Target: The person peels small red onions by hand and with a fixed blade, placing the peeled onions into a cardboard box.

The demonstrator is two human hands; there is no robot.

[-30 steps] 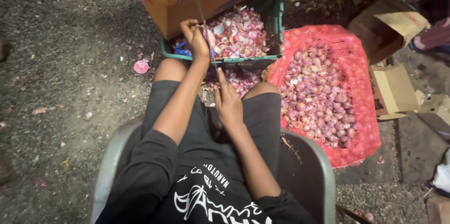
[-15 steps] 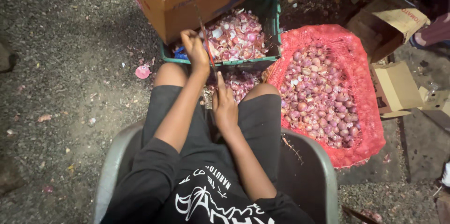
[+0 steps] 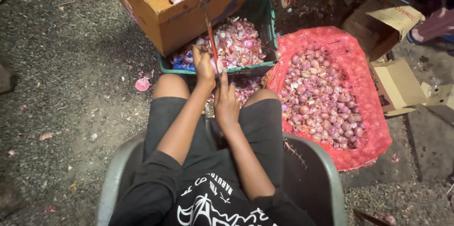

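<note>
Ground (image 3: 71, 112): dark, coarse gravel, lit from above and dimmer toward the edges, strewn with pink peel scraps. Chair (image 3: 312, 169): grey plastic, curved rim, set on the gravel. Round pink cap (image 3: 142, 84): lying on the gravel left of the chair. Flattened cardboard pieces (image 3: 402, 84): at right, overlapping, brown. Open cardboard carton (image 3: 388, 18): upper right, tilted. Concrete slab (image 3: 428, 145): flat and grey, lower right.

The crate (image 3: 265, 18) of peelings stood ahead of the seated person's knees. A cardboard box (image 3: 156, 13) of peeled shallots rested on the crate's left rim. The mesh sack (image 3: 373, 126) of unpeeled shallots lay right of the crate, beside the chair (image 3: 321, 174).
</note>
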